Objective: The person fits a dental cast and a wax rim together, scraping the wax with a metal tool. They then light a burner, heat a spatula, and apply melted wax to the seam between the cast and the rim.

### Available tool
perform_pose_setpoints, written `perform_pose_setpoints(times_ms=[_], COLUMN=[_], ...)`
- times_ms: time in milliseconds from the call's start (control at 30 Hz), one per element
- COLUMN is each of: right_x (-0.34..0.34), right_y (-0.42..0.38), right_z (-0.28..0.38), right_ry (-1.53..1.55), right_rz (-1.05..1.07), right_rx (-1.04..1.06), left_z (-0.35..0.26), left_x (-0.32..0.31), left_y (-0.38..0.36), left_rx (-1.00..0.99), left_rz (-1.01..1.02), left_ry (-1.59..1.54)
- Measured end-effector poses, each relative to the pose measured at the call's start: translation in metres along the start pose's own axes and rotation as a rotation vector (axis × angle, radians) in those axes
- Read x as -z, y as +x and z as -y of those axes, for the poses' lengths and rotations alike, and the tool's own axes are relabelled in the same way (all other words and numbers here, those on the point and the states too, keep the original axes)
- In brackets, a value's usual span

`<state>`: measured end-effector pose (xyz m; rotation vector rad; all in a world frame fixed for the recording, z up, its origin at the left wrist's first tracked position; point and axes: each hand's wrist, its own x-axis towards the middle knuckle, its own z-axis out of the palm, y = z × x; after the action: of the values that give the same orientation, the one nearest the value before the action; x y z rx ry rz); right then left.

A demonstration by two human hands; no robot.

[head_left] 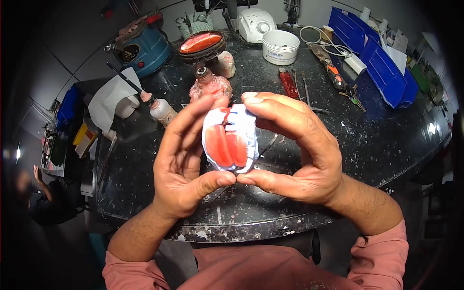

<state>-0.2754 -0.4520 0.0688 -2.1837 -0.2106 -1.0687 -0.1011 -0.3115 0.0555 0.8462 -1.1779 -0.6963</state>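
A white plaster dental cast (253, 137) with red wax (225, 145) over its face is held up over the dark bench. My left hand (179, 159) curls round its left side, thumb at the near edge and fingertips at the far edge. On the other side, my right hand (309, 150) grips it the same way, and the two thumb tips nearly meet at the near edge. Just beyond the cast stands a small burner-like bottle (211, 88) coated in pink material. The undersurface of the cast is hidden.
A round dish of red wax (200, 43) stands behind, near a blue machine (145, 50). A white tub (280, 47), red-handled tool (288, 84) and blue bins (386, 72) lie to the right. Left are a bottle (162, 111) and paper (108, 94). Another person (46, 198) is far left.
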Motion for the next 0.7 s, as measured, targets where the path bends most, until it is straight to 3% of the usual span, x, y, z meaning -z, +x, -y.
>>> perform_pose_setpoints(times_ms=[67, 700], right_x=[-0.003, -0.013], right_y=[-0.001, -0.010], right_z=[0.001, -0.001], right_ry=[0.021, 0.218], right_rz=[-0.009, -0.027], right_rx=[-0.014, -0.154], left_z=[0.002, 0.002], left_x=[0.010, 0.008], left_y=[0.000, -0.005], left_rx=[-0.037, -0.059], left_rz=[0.104, 0.008], left_ry=[0.111, 0.233])
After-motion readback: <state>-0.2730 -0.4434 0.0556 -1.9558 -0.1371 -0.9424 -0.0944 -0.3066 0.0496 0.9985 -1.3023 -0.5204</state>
